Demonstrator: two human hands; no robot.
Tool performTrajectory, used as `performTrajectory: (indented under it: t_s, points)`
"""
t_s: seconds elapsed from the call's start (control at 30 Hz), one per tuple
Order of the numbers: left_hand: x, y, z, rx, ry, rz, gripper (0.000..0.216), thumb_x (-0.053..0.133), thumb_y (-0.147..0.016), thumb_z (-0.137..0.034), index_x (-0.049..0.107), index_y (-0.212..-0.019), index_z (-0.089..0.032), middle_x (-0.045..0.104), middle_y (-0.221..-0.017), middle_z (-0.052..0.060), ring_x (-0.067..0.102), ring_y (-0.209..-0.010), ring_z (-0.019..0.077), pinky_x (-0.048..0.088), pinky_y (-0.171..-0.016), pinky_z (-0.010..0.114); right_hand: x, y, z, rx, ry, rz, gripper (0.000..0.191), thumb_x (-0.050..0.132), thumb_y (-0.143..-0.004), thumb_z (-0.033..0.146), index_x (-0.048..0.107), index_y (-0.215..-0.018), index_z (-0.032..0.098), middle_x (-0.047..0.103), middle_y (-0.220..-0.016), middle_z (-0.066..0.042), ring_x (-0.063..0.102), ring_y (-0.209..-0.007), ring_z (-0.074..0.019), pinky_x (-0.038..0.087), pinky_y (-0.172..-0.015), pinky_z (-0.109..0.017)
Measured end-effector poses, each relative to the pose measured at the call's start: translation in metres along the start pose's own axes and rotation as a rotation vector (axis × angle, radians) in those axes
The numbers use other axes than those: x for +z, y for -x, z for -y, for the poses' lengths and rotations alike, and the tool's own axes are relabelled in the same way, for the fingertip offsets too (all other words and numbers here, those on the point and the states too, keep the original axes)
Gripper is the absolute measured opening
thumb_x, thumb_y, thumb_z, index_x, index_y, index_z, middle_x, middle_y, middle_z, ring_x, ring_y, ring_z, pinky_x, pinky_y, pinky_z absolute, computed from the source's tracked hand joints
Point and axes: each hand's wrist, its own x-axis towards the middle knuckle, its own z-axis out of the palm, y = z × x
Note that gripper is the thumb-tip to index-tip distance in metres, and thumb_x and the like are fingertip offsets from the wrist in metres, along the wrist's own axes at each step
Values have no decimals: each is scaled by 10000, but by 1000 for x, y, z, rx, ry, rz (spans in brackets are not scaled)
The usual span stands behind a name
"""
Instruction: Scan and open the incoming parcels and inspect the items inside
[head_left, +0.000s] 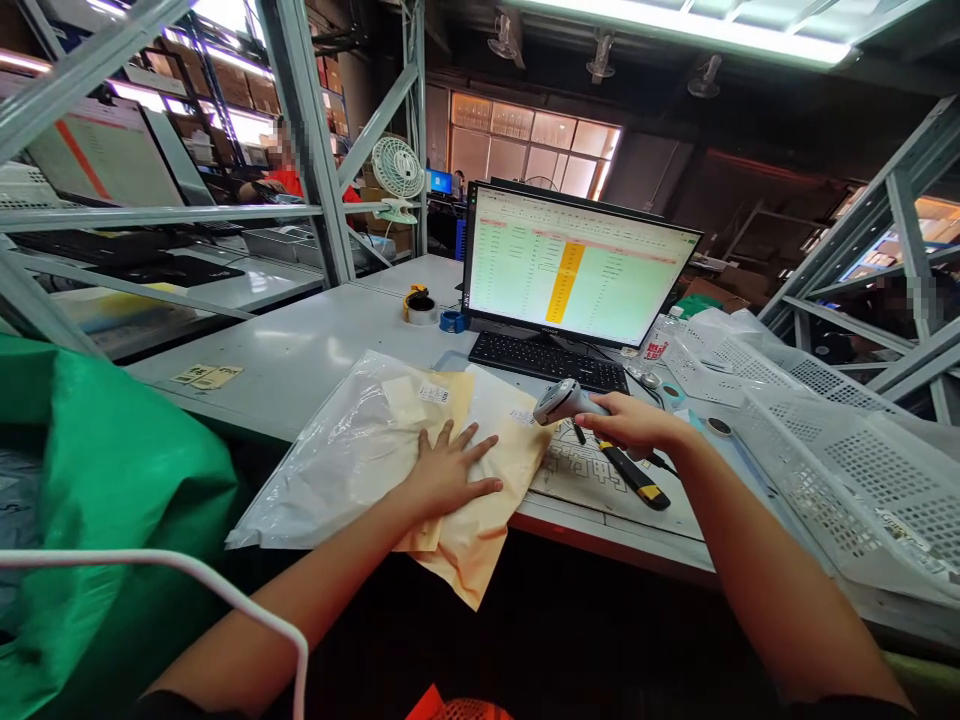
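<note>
My left hand (446,475) lies flat, fingers spread, on a yellow padded envelope (491,515) that hangs over the table's front edge. Under and beside it is a white plastic mailing bag (337,430); labels with print show on both pieces. My right hand (626,422) is wrapped round a grey barcode scanner (559,400), its head tilted toward the label on the envelope. Just below that hand a yellow and black box cutter (634,475) rests on a printed cardboard sheet (577,470).
Behind the packages stand a black keyboard (547,362) and a lit monitor (577,265). Tape rolls (420,308) sit to the monitor's left. White perforated baskets (825,440) line the right side. A green sack (127,480) bulges at the left, near a white cable (187,562).
</note>
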Motion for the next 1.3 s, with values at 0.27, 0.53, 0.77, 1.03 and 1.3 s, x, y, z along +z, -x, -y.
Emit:
performTrajectory:
  t_s: [0.27, 0.53, 0.77, 1.03, 1.3]
  points:
    - [0, 0, 7, -54, 13, -4, 783, 462, -983, -786, 350, -1670, -427, 250, -1775, 54, 174, -1616, 498, 115, -1215, 808, 0, -20, -33, 60, 215, -266, 505, 603, -980, 644, 707, -1100, 164, 720, -918, -94, 688, -775, -216, 484, -615, -267]
    - [-3, -14, 76, -277, -12, -145, 658, 432, -1043, -654, 430, -1645, -388, 307, -1756, 72, 266, -1587, 484, 207, -1201, 788, 38, -46, -125, 551, 378, -577, 489, 462, -1073, 463, 632, -1335, 87, 722, -1263, -247, 701, -1207, -350, 515, -956, -397]
    - [-4, -26, 134, -530, 2, -326, 845, 349, -997, -755, 431, -1657, -235, 312, -1740, 172, 320, -1552, 484, 266, -1222, 701, 52, -49, -142, 652, 353, -698, 529, 508, -1043, 438, 567, -1406, 58, 660, -1332, -271, 645, -1284, -370, 500, -1014, -435]
    - [3, -31, 134, -499, 74, -343, 947, 232, -945, -840, 452, -1641, -237, 404, -1700, 146, 304, -1550, 489, 188, -1222, 754, 22, -137, -99, 358, 443, -696, 466, 515, -1016, 304, 652, -1412, 100, 638, -1405, -224, 591, -1305, -327, 439, -1117, -407]
    - [0, -29, 132, -518, 52, -320, 893, 263, -963, -792, 469, -1632, -238, 413, -1695, 147, 315, -1557, 459, 178, -1237, 728, 28, -190, -90, 301, 414, -564, 472, 551, -1006, 235, 652, -1459, 147, 367, -1712, -181, 312, -1573, -347, 366, -1219, -482]
